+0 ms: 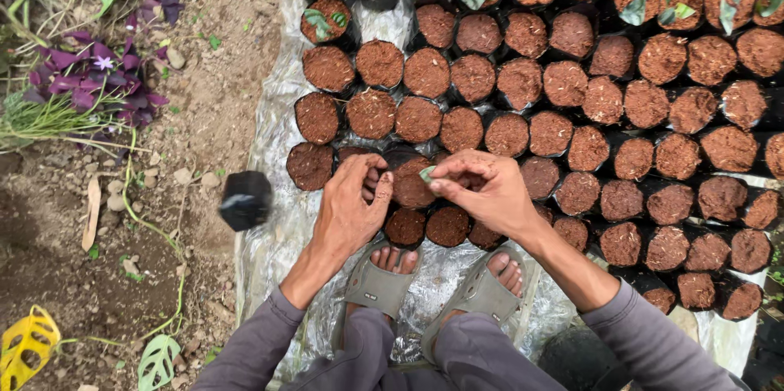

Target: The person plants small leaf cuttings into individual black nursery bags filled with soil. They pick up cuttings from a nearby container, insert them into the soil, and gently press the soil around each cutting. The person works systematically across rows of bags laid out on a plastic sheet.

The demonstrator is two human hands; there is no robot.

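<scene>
Right hand (pixel 482 188) pinching leaf cutting (pixel 427 173) | left hand (pixel 353 203) fingers curled on soil-filled bag (pixel 411 185)

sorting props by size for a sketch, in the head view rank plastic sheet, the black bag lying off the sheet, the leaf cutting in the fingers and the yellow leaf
1. Plastic sheet, by far the largest.
2. Black bag and yellow leaf: they look about alike, and the leaf is cut by the frame edge, so unranked.
3. Leaf cutting pinched in the right hand, smallest.
</scene>
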